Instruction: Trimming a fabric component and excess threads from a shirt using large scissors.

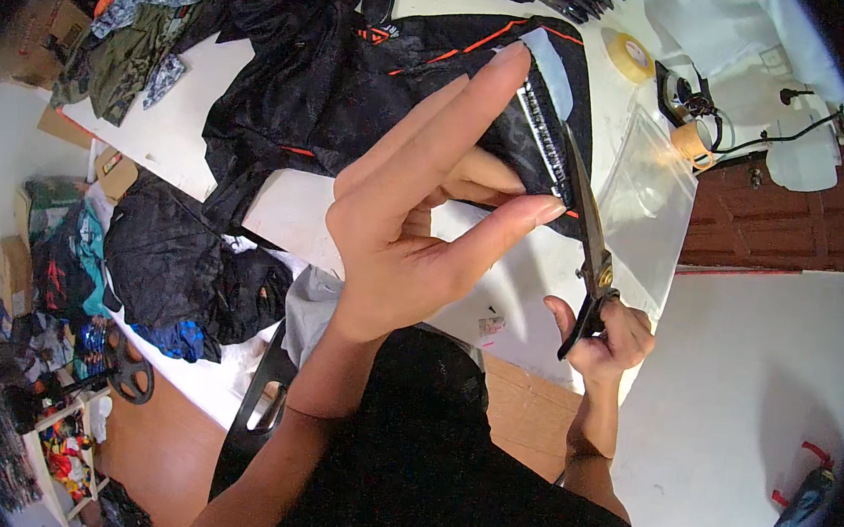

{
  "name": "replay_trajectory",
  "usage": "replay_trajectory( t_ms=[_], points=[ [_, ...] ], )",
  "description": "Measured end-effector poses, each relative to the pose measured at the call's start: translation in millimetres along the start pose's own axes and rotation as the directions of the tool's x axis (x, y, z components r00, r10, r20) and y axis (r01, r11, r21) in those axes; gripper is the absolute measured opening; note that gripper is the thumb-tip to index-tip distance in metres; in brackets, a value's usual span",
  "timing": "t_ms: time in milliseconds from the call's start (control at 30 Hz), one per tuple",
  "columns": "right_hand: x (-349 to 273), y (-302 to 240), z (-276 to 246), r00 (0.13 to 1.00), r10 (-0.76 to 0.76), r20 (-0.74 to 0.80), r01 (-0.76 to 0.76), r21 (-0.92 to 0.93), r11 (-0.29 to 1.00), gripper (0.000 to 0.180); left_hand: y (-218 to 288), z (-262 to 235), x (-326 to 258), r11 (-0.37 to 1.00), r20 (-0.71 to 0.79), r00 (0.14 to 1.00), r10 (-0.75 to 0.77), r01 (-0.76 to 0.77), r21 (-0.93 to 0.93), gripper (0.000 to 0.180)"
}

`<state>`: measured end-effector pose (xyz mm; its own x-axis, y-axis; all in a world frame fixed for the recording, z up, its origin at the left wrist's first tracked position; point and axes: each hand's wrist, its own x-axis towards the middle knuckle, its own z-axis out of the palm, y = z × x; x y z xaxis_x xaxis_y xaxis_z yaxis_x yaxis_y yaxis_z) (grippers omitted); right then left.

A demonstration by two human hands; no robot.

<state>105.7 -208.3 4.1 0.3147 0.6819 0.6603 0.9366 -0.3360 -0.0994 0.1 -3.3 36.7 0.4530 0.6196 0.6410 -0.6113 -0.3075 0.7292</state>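
Note:
My left hand (401, 212) is raised over the table, with a narrow black strip (543, 139) stretched between its fingertips and thumb. A light, ribbed band runs along the strip, rather like zipper teeth. In my right hand (611, 342) is a pair of dark-handled scissors (593, 233), the blades pointing up beside the strip's right edge. Whether the blades touch the strip I cannot tell. Behind my left hand a black garment with orange trim (292, 87) lies spread on the table. A pale blue-grey piece (551, 74) shows just beyond the strip.
The white table (296, 207) carries a clear plastic bag (649, 198) and a roll of tape (631, 58) on the right. Camouflage clothes (169, 0) are heaped at the far left. Dark clothes (177, 252) lie at the near left. A fire extinguisher (804, 506) stands at the lower right.

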Motion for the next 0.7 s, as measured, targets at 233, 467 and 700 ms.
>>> replay_trajectory(
  t_ms=[233, 467, 700],
  points=[
    [0.3, 0.7, 0.0, 1.000, -0.002, -0.010, 0.002, 0.040, 0.999, 0.050, 6.3, 0.2, -0.5, 0.997, -0.034, 0.997, -0.074, 0.073, -0.018, 0.079],
    [-9.6, -2.8, 6.1, 0.926, 0.363, 0.099, -0.372, 0.389, 0.843, 0.040, -2.9, -5.6, -7.0, 0.999, 0.079, 0.997, -0.018, 0.021, -0.031, 0.087],
    [40.6, -50.5, 19.7, 0.716, 0.628, 0.305, -0.497, 0.855, 0.151, 0.028, -10.4, -11.9, -31.1, 0.922, 0.111, 0.970, -0.215, 0.239, -0.305, 0.085]
  ],
)
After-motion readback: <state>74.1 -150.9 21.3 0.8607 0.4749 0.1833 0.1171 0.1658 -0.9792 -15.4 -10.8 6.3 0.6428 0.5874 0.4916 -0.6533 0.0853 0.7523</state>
